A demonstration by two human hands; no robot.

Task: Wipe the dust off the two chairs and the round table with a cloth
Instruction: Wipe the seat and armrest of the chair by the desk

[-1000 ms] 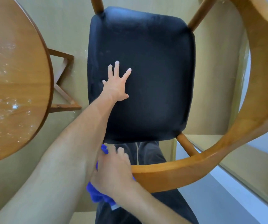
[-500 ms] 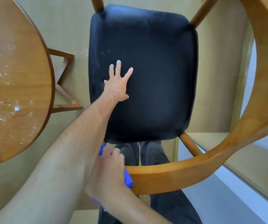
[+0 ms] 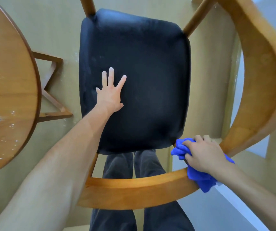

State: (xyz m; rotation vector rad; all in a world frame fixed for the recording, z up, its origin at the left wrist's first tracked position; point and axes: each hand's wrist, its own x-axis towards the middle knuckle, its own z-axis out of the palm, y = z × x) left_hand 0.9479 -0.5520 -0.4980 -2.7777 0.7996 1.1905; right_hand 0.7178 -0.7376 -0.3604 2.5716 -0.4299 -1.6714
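At 4 o'clock, chair backrest rail point(image 3: 134, 189) | my right hand point(image 3: 205, 157) grips bunched blue cloth point(image 3: 198, 177), wiping | left hand point(image 3: 111, 94) splayed flat on black seat cushion point(image 3: 150, 77), bracing the chair

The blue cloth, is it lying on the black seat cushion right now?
No. The blue cloth is bunched under the right hand on the chair's curved wooden backrest, off the black seat cushion.

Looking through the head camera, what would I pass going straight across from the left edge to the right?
Round table → left hand pressed flat on the black chair seat → right hand gripping the blue cloth → the chair's curved wooden backrest.
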